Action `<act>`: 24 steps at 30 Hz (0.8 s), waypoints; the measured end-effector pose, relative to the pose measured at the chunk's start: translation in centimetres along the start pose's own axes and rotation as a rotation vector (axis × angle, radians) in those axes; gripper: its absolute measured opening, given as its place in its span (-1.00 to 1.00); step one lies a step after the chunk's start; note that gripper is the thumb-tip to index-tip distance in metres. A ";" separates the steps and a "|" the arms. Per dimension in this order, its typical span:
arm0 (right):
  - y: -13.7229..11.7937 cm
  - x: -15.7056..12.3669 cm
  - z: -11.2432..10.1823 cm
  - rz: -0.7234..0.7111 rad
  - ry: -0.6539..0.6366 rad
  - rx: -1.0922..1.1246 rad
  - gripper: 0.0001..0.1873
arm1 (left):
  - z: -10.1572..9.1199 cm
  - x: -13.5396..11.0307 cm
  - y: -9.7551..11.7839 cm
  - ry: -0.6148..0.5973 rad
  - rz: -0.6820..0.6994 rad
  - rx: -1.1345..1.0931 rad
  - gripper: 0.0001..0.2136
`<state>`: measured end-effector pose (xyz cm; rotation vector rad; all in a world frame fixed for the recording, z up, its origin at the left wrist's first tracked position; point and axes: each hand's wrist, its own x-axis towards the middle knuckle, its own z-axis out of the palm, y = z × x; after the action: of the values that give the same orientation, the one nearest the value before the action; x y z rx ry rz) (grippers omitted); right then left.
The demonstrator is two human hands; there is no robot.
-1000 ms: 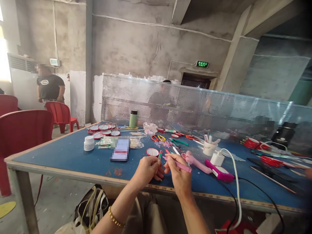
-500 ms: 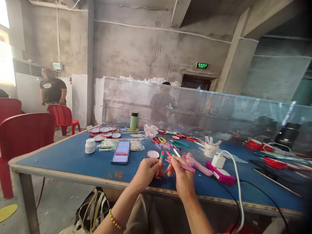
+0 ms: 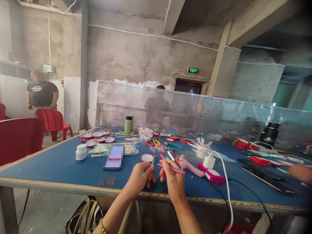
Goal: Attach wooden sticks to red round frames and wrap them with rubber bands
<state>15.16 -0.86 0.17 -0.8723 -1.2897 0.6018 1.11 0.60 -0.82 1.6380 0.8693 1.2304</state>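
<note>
Between the fingertips of my left hand (image 3: 140, 177) is a flat wooden craft stick (image 3: 153, 161), held upright, with red and green bands near its top. My right hand (image 3: 173, 180) grips a pink marker (image 3: 177, 170) like a pen, its tip pointing left toward the stick, a short way apart from it. Just behind my left hand lies a small white disc with a red rim (image 3: 147, 158). A red marker (image 3: 162, 156) and a white marker (image 3: 171, 156) rest on the table beyond my right hand.
A phone (image 3: 114, 157), white jar (image 3: 81, 152) and red-rimmed discs (image 3: 97, 135) are on the left. Pliers (image 3: 153, 143) and small beads lie behind. At right are a pink glue gun (image 3: 191, 167), a magenta box with a charger (image 3: 211, 173), cables and a pen cup (image 3: 202, 151).
The view has swung slightly right, so the scene has shifted left. The pink marker and craft stick stay in my hands. Part of another person's hand shows at the right edge.
</note>
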 end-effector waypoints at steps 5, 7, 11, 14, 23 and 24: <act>0.1 0.1 0.1 0.046 0.019 0.032 -0.53 | -0.1 0.0 0.3 0.016 -0.014 -0.011 -0.72; 0.1 0.1 0.2 0.069 0.031 0.054 -0.44 | -0.1 0.0 0.4 0.018 -0.013 -0.003 -0.72; -0.1 0.3 0.3 0.131 0.054 0.082 -0.29 | 0.0 0.0 0.4 0.034 -0.014 -0.011 -0.70; -0.1 0.5 0.4 0.191 0.082 0.104 -0.19 | 0.1 -0.1 0.3 0.049 -0.023 -0.013 -0.69; 0.3 0.8 0.4 0.203 0.078 0.188 -0.17 | 0.0 -0.1 0.5 0.072 -0.027 -0.028 -0.70; 0.3 0.7 0.3 0.197 0.077 0.188 -0.18 | 0.0 -0.1 0.5 0.072 -0.030 -0.024 -0.70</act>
<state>15.00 -0.02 0.36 -0.8630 -1.0654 0.8236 1.10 0.36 -0.37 1.5645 0.9162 1.2808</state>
